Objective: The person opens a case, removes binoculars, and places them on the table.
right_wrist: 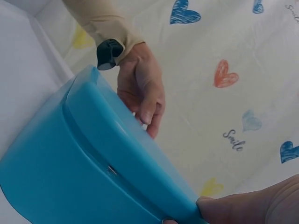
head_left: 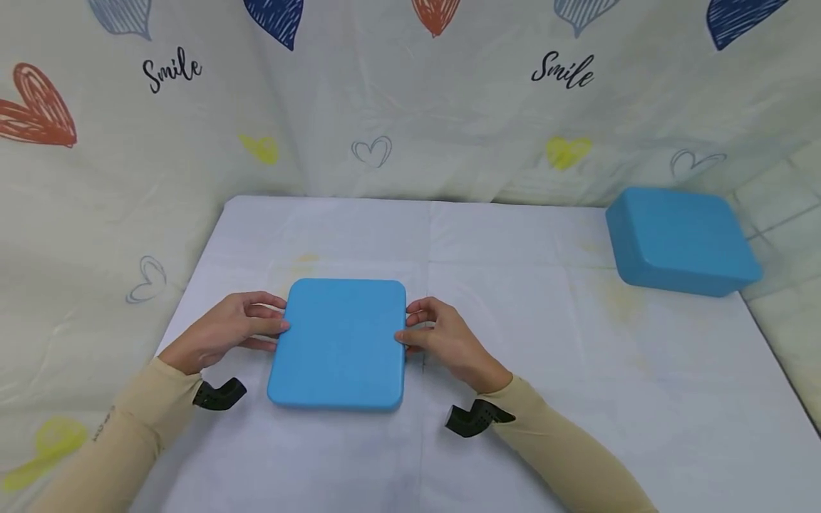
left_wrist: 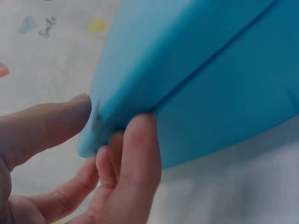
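Blue box (head_left: pixel 340 342) sits left of the middle of the white table (head_left: pixel 545 356), between your two hands. Your left hand (head_left: pixel 234 328) pinches its left side, thumb against the lid (right_wrist: pixel 107 135) and a finger by the seam (left_wrist: pixel 215 57); your right hand (head_left: pixel 449 345) pinches the right side, thumb at the rim, though its wrist view crops most of the fingers. You seem to be at the step of taking hold; whether for the lid alone or the whole box cannot be told. The next move would call for even pressure from both sides, so nothing tips. No lettering can be read on the box, while your left sleeve (head_left: pixel 144 420) carries small dark lettering, too unclear to make out. At the far right, a second blue box (head_left: pixel 686 239) stands near the table's edge, no label readable. Beyond the far edge, the hanging cloth (head_left: pixel 449 107) says "Smile" in black script, left and right, among printed hearts.
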A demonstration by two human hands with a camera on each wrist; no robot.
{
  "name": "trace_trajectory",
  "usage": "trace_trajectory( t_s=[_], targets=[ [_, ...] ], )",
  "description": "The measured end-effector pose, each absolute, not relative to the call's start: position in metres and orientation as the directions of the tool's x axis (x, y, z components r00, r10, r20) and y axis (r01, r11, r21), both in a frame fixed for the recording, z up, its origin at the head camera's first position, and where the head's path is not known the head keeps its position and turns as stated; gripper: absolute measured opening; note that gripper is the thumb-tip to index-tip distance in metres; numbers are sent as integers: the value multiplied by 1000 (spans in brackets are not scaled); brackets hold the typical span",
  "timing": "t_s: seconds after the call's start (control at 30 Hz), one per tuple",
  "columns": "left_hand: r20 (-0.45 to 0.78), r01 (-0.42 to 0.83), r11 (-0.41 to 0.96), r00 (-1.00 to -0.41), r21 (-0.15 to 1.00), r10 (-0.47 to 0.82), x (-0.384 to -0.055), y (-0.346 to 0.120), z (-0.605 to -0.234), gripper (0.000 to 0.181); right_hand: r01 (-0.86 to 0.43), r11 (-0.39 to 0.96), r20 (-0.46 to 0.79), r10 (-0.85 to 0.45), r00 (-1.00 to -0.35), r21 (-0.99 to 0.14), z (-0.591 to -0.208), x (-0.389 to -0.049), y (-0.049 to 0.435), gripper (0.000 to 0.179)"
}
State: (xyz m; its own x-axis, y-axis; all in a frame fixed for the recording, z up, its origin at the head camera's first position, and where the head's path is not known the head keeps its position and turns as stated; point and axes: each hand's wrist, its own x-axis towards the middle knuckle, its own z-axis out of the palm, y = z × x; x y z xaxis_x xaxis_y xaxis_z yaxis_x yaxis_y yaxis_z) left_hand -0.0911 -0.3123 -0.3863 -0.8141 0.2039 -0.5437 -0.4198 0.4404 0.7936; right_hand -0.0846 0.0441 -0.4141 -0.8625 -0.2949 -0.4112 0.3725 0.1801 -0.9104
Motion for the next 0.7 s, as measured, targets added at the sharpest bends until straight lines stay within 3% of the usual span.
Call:
trace_trajectory(
  t_s=[0.47, 0.7],
  targets=[
    [-595, -486, 408, -779, 773, 200, -74, -318, -390, 67, 370, 180, -409, -297, -863, -911, -411, -82, 42, 52],
    [-559, -459, 374, -797, 806, 227, -66, -320, -391, 69, 387, 193, -429, -288, -856, -902, -406, -75, 42, 55]
  ],
)
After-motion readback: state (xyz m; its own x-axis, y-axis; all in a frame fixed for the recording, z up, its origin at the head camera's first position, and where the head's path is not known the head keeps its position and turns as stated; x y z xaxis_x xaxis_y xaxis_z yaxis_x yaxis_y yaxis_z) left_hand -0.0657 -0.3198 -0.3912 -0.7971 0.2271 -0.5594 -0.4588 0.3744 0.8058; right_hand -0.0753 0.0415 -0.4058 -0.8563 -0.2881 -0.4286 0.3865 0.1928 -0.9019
